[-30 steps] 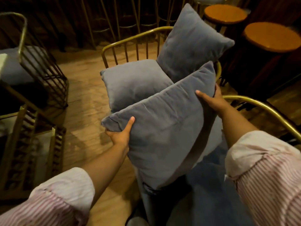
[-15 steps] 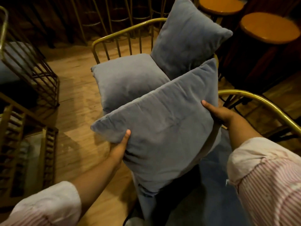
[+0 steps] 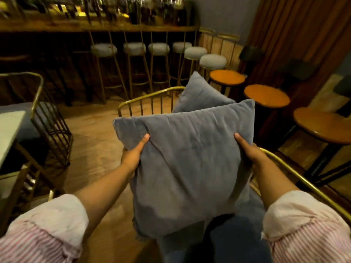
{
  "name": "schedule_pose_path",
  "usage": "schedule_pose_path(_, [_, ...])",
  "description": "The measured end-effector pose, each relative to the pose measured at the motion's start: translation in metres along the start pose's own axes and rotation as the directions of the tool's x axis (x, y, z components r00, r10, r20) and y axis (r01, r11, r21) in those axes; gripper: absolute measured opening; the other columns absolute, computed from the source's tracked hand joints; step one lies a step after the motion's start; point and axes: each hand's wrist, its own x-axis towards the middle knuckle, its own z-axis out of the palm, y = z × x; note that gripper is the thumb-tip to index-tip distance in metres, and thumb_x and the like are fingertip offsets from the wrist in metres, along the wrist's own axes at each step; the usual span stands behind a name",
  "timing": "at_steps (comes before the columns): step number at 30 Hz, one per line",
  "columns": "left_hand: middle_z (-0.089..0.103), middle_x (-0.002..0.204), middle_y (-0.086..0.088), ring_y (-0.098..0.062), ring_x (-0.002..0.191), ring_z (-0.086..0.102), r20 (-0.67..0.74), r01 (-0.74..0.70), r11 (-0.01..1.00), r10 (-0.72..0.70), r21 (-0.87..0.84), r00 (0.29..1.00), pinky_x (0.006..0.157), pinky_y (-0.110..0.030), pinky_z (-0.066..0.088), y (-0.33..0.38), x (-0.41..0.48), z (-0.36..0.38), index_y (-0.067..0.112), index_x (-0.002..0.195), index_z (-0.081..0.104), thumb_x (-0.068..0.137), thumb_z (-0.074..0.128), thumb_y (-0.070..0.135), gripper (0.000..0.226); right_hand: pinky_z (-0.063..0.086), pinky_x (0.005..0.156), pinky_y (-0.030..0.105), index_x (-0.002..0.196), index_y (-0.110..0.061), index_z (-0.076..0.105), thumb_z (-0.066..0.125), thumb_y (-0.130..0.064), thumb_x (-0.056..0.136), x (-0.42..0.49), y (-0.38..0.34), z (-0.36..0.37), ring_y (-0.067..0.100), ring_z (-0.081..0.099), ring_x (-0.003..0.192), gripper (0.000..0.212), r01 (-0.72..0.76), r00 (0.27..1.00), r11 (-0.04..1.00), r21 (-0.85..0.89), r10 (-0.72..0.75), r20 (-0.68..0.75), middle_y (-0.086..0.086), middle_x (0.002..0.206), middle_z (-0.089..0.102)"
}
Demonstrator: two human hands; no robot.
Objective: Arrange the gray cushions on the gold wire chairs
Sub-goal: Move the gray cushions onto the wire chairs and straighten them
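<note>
Head view, as I read it from my station: both hands hold one square gray velvet cushion (image 3: 187, 168) upright in front of the body, its face turned toward the camera. My left hand (image 3: 133, 155) grips the cushion's left edge, thumb pressed on the front face and the other fingers hidden behind the fabric. My right hand (image 3: 248, 150) grips the right edge the same way, thumb on the front. Rolled pink-striped shirt sleeves (image 3: 47, 228) cover both arms to below the elbow. The held cushion is off any seat, above the blue seat pad (image 3: 237, 242) of the near gold wire chair (image 3: 303, 183), whose curved rail runs just beside my right forearm. Behind the held cushion, a second gray cushion (image 3: 199, 93) stands on one corner against the back of a farther gold wire chair (image 3: 150, 103); whether the two cushions touch I cannot tell. Another gold wire chair (image 3: 49, 122) stands at left beside a pale surface (image 3: 9, 133). Round orange wooden stools (image 3: 266, 97) sit at right, and gray-topped bar stools (image 3: 133, 49) line a long wooden bar surface (image 3: 95, 28) at the rear. Flooring is wooden planks (image 3: 91, 145).
</note>
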Motion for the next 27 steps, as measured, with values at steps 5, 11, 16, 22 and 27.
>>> schedule_pose_path(5, [0.064, 0.126, -0.007, -0.028, 0.114, 0.063, 0.133, 0.017, 1.0, -0.015, -0.01, 0.991, 0.096, -0.044, 0.051, 0.065, 0.016, -0.026, 0.015, 0.131, 0.054, 0.044, 0.075, 0.074, 0.108, 0.038, 0.103, 0.05, 0.142, -0.018, 0.039, 0.073, -0.074, 0.048, -0.023, -0.031, 0.034, 0.036, 0.047, 0.127, 0.115, 0.05, 0.993, 0.99, 0.129, -0.036, -0.113, 0.009, 0.144, 0.048])
schedule_pose_path(11, [0.063, 0.13, -0.013, -0.031, 0.113, 0.064, 0.24, 0.014, 1.0, -0.015, 0.004, 0.971, 0.081, -0.038, 0.056, 0.115, 0.087, -0.068, 0.011, 0.13, 0.056, 0.057, 0.073, 0.069, 0.095, 0.037, 0.106, 0.051, 0.141, -0.018, 0.038, 0.071, -0.075, 0.051, -0.015, -0.065, 0.106, 0.037, 0.045, 0.129, 0.111, 0.083, 0.982, 0.99, 0.117, -0.061, -0.181, 0.011, 0.144, 0.046])
schedule_pose_path(16, [0.061, 0.13, -0.013, -0.025, 0.092, 0.063, 0.329, -0.014, 0.999, -0.004, 0.052, 0.944, 0.076, -0.036, 0.054, 0.163, 0.171, -0.098, 0.012, 0.131, 0.054, 0.075, 0.064, 0.06, 0.075, 0.031, 0.111, 0.057, 0.147, -0.016, 0.028, 0.066, -0.086, 0.033, 0.019, -0.098, 0.184, 0.04, 0.037, 0.136, 0.138, 0.025, 0.972, 0.992, 0.124, 0.005, -0.234, 0.013, 0.153, 0.035])
schedule_pose_path(22, [0.057, 0.136, -0.012, -0.025, 0.102, 0.061, 0.357, -0.045, 0.988, -0.011, 0.146, 0.934, 0.091, -0.041, 0.05, 0.215, 0.27, -0.118, 0.012, 0.132, 0.053, 0.074, 0.064, 0.062, 0.078, 0.03, 0.113, 0.053, 0.148, -0.013, 0.025, 0.071, -0.076, 0.051, 0.049, -0.123, 0.27, 0.039, 0.034, 0.137, 0.124, 0.006, 0.959, 0.981, 0.195, 0.05, -0.277, 0.013, 0.154, 0.031])
schedule_pose_path(27, [0.056, 0.134, -0.008, -0.033, 0.122, 0.053, 0.281, 0.038, 0.974, -0.101, 0.221, 0.954, 0.105, -0.05, 0.041, 0.234, 0.343, -0.107, 0.014, 0.135, 0.051, 0.064, 0.068, 0.069, 0.092, 0.034, 0.11, 0.054, 0.146, -0.013, 0.028, 0.071, -0.078, 0.046, 0.089, -0.126, 0.319, 0.04, 0.038, 0.135, 0.127, -0.034, 0.937, 0.963, 0.267, 0.124, -0.327, 0.013, 0.152, 0.035])
